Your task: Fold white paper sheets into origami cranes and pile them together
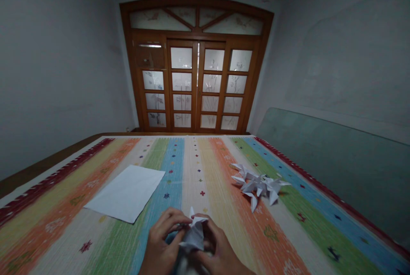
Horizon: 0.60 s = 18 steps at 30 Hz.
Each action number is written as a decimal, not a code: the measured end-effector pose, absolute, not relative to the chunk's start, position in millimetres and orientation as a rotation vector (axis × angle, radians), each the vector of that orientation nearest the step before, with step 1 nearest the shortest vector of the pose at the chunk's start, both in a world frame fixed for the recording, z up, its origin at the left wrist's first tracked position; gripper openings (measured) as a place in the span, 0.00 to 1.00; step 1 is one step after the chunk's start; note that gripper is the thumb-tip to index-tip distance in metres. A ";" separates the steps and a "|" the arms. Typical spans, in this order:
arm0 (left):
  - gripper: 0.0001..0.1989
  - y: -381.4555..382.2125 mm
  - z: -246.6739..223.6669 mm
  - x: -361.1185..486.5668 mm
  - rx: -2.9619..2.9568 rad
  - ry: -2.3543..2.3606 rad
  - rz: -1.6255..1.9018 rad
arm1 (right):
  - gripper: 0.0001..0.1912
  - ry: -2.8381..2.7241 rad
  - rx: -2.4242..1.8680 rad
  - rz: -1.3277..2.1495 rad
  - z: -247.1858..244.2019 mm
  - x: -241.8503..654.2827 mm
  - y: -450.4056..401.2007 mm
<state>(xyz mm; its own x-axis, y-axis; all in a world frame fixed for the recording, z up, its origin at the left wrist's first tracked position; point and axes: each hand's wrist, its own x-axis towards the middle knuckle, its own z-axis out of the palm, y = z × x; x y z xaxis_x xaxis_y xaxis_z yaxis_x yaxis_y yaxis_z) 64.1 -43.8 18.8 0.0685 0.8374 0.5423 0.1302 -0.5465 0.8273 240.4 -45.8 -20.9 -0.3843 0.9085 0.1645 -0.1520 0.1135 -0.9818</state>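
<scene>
Grip is closed in both hands: the left hand and the right hand pinch a small folded white paper figure from either side, by the middle of the near side of a multicoloured striped woven mat. Creased paper like this should weigh almost nothing and feel crisp yet crushable, so its thick folded body looks the safest place to hold, not the thin pointed tips. Toward the mat's left edge lies a flat white paper sheet; toward its right edge sits a heap of spiky folded white paper shapes.
</scene>
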 end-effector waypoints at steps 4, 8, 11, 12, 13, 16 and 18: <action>0.05 -43.3 22.0 64.7 1.713 0.961 1.494 | 0.17 -1.421 -0.808 1.415 -17.9 242.0 -43.4; 0.05 -41.8 23.6 64.5 1.663 1.026 1.475 | 0.13 -1.408 -0.843 1.416 -18.3 242.3 -41.8; 0.05 -40.5 25.2 64.9 1.639 1.058 1.457 | 0.13 -1.390 -0.880 1.412 -18.5 242.8 -42.0; 0.05 -40.3 26.0 65.1 1.634 1.064 1.446 | 0.14 -1.378 -0.885 1.419 -18.7 243.1 -42.2; 0.06 -40.1 27.0 65.4 1.629 1.067 1.433 | 0.14 -1.367 -0.888 1.427 -19.0 243.4 -42.3; 0.05 -40.6 29.2 66.6 1.612 1.062 1.404 | 0.16 -1.348 -0.898 1.428 -20.8 244.2 -42.2; 0.05 -41.6 29.7 67.4 1.609 1.065 1.408 | 0.18 -1.339 -0.922 1.412 -21.7 244.1 -41.7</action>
<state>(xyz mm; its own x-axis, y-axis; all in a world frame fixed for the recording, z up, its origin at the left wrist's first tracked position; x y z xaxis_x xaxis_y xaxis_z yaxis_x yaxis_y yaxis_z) 67.4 -41.6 29.7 0.0551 0.9227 0.3816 0.1166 -0.3855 0.9153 244.1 -41.7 -21.7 -0.2660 0.9603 0.0843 -0.1348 0.0495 -0.9896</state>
